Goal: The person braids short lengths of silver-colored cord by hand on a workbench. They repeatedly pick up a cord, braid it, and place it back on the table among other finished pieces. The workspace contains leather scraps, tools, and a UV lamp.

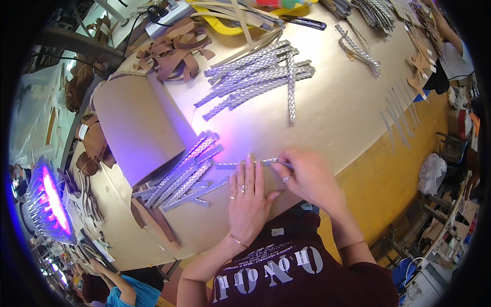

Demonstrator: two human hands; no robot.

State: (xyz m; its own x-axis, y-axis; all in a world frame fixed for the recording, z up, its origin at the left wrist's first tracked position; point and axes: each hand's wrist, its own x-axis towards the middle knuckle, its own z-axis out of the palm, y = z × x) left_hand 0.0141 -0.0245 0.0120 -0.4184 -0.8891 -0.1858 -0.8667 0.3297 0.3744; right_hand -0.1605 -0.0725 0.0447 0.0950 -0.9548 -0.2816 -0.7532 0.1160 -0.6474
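A narrow grey and silver braided strip [225, 166] lies across the tabletop in front of me. My left hand [247, 197] rests flat over it, fingers stretched out side by side and pressing it down. At the strip's right end my right hand [311, 176] is closed, with thumb and fingers pinched on it. A loose pile of similar braided strips [186, 176], some with the plain grey side up, sits just left of my left hand. Farther off lies a larger bunch of silver braided strips [250, 77], with a single one set crosswise at its right.
A curved brown sheet cover [135, 123] stands at left near a glowing violet lamp [48, 202]. Brown leather strips [176, 53], a yellow tray [217, 23] and a cutter knife [305, 22] lie at the back. Thin grey strips [398, 115] hang near the right edge. Other people work at both sides.
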